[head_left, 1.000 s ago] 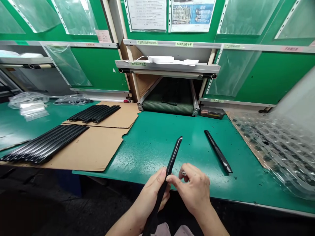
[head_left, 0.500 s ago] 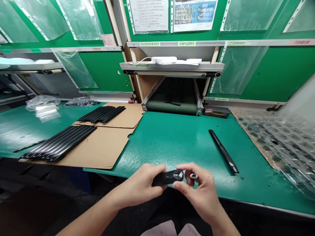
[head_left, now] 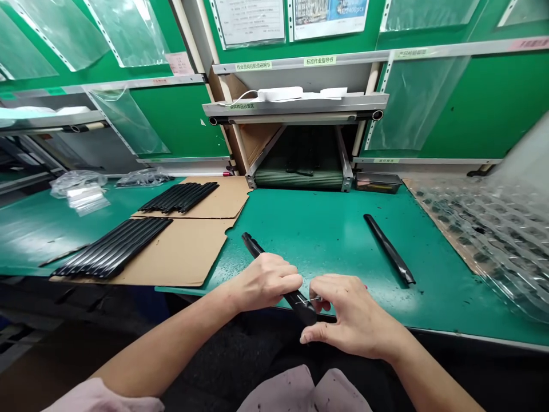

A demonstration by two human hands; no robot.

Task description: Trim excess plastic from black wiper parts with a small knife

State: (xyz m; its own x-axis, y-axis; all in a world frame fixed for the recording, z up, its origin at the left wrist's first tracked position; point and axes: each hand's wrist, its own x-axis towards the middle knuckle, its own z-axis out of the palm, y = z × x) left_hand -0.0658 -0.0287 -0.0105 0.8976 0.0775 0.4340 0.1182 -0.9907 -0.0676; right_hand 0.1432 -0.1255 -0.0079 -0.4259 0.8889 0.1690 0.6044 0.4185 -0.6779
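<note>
My left hand point(head_left: 268, 280) is wrapped round a long black plastic part point(head_left: 252, 245), held slantwise over the table's front edge. Its near end sticks out below my fist. Beside that end is my right hand point(head_left: 349, 309), with curled fingers on a thin metal-tipped tool point(head_left: 316, 298), mostly hidden in the grip. The metal tip is at the part's near end; whether it touches I cannot tell. Another long black part point(head_left: 389, 249) lies alone on the green table to the right.
On cardboard sheets point(head_left: 189, 252) at the left lie two rows of black parts point(head_left: 114, 249). A conveyor belt point(head_left: 300, 178) runs in at the back. Clear plastic trays point(head_left: 493, 240) are stacked at the right, and a small dark box point(head_left: 377, 182) stands behind.
The held part has swung from nearly end-on to a slant, its far end now showing up and left. My right hand has turned, bringing the tool's metal tip into view.
</note>
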